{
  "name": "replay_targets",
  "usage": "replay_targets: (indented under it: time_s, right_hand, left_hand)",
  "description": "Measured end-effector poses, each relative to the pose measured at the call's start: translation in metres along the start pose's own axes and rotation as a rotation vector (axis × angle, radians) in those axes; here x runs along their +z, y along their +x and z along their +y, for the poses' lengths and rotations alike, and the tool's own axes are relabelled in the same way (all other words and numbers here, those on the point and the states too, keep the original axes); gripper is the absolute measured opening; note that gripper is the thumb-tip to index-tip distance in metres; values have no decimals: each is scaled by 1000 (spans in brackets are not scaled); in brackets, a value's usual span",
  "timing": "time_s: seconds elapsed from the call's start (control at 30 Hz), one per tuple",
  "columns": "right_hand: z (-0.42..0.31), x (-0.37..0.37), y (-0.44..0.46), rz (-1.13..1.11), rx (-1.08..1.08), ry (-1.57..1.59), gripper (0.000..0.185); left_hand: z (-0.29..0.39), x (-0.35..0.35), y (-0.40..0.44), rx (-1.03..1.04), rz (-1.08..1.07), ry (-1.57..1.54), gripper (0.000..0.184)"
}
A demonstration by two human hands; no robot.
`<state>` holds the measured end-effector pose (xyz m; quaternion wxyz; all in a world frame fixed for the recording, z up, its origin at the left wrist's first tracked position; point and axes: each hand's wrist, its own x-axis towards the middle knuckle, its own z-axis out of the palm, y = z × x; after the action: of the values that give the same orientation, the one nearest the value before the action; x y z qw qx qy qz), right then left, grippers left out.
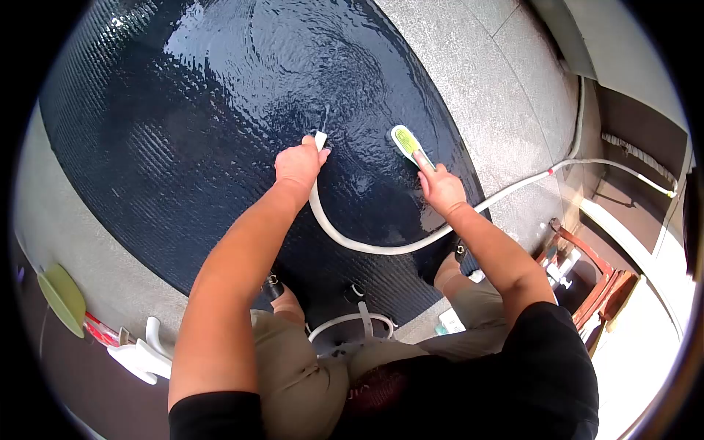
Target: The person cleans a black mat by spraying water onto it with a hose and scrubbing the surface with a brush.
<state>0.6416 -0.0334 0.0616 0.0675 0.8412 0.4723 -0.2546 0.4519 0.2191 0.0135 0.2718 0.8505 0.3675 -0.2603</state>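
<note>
Brush [405, 141], white-and-green, oval-headed, slants up-left from right hand [444, 192] gripping handle [423, 160]; left hand [299, 164], upper centre of frame, holds white flexible hose [375, 249].

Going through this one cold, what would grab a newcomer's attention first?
Probably the big dark, wet mat, ridged and glistening, which fills the upper left and middle of the view. Over it, the left hand grips the end of a white hose that curves away under the right forearm. Right of that, the right hand holds a green-and-white brush above the mat.
</note>
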Motion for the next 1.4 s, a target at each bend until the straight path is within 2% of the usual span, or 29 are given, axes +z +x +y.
replay_targets:
  time_s: [0.03, 0.1, 0.13, 0.23, 0.3, 0.47, 0.57, 0.63, 0.7, 0.77, 0.83, 0.9, 0.93, 1.07, 1.17, 1.23, 1.4]
  right_hand:
    - [-11, -7, 27, 38, -34, 12, 51]
    - [-51, -34, 100, 60, -28, 41, 48]
    - [-71, -44, 137, 98, 13, 96, 45]
    - [-98, -68, 195, 177, -49, 177, 43]
    - [-85, -62, 171, 121, -32, 170, 45]
    - [29, -2, 27, -17, -44, 36, 50]
    - [30, -9, 23, -9, -65, 8, 51]
    - [4, -24, 68, 49, -91, -16, 51]
    - [-39, -53, 135, 31, -17, 40, 47]
    - [-70, -72, 196, 144, -23, 133, 44]
    - [-82, -75, 211, 152, -18, 148, 44]
    - [-71, -66, 191, 166, -33, 157, 44]
    - [-59, -62, 164, 59, 11, 117, 46]
    - [49, -5, 35, -6, -55, -9, 53]
    - [64, -10, 26, -41, -48, -58, 55]
    - [46, -22, 58, 53, -87, -73, 54]
    - [-44, -94, 226, 113, -25, 71, 42]
  left_hand:
    - [5, 1, -4, -1, -11, 0, 45]
    - [21, -1, 1, 136, -18, 38, 46]
    - [28, 5, 7, 72, -50, 15, 46]
    - [37, 5, 12, 6, -61, 7, 42]
    - [41, -2, 10, -27, -86, 26, 41]
    - [44, 6, 10, -14, -80, 63, 42]
    - [42, 11, 8, -15, -76, 84, 44]
    - [46, 8, 9, -15, -65, 105, 45]
    - [48, 6, 8, -18, -69, 171, 46]
    - [46, 8, 11, -11, -71, 174, 46]
    - [43, 10, 12, -2, -73, 175, 46]
    - [42, 8, 12, 26, -76, 181, 46]
    - [44, 5, 17, 32, -59, 176, 46]
    - [42, 10, 13, 1, -95, 172, 44]
    - [44, 8, 14, 1, -73, 160, 44]
    - [48, 8, 9, 4, -82, 166, 44]
    - [42, 9, 15, 16, -71, 232, 44]
